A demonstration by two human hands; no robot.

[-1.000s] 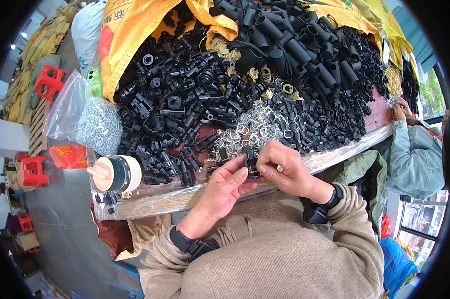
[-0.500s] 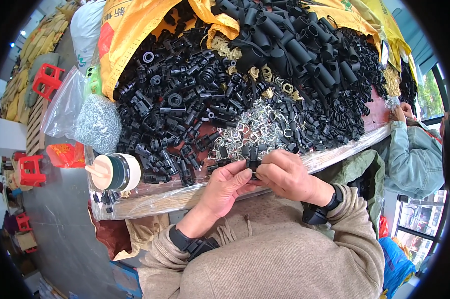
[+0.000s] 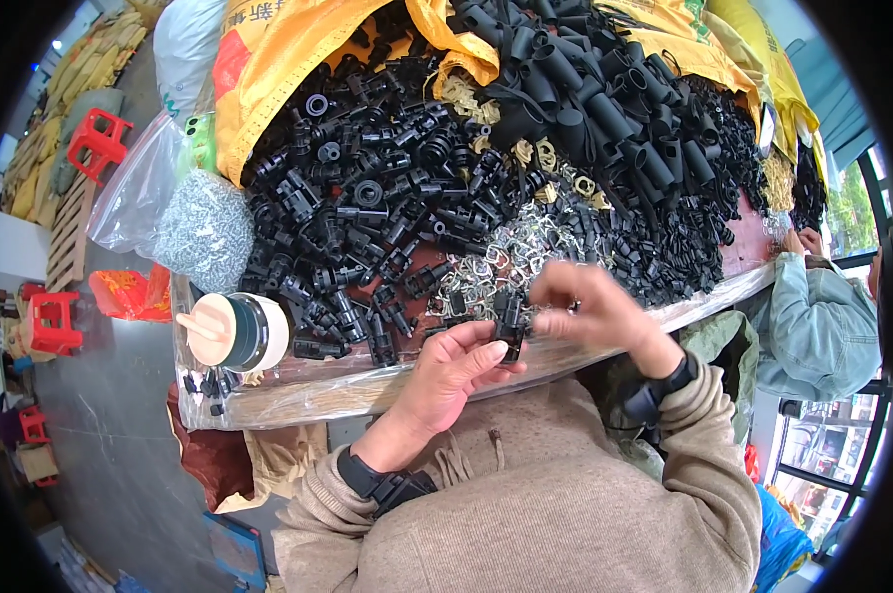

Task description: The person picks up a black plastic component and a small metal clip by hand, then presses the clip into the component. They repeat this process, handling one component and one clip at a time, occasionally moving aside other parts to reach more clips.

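Observation:
Between the thumb and fingers of my left hand (image 3: 444, 381) stands a black plastic fitting (image 3: 509, 321), roughly cylindrical and upright, at the table's near edge. My right hand (image 3: 604, 314) hovers just to its right, apart from it and slightly blurred. Its thumb and fingers are separated, with nothing visible between them. Behind the hands lies a heap of small silvery metal loops (image 3: 474, 281). Similar black fittings (image 3: 362, 193) form a large pile at the left. Small black pieces (image 3: 654, 252) are heaped at the right.
Black tubes (image 3: 595, 94) are piled at the back, beside orange woven sacks (image 3: 293, 74). A cream-and-dark-green lidded cup (image 3: 256, 331) and a bag of small metal parts (image 3: 204, 232) stand at the left. At the far right sits another person (image 3: 822, 321). Red stools (image 3: 56, 323) are on the floor.
My right hand has come away from the fitting, moving up and right, and its fingers have parted. My left hand still holds the fitting, which now shows more fully. The view has shifted slightly.

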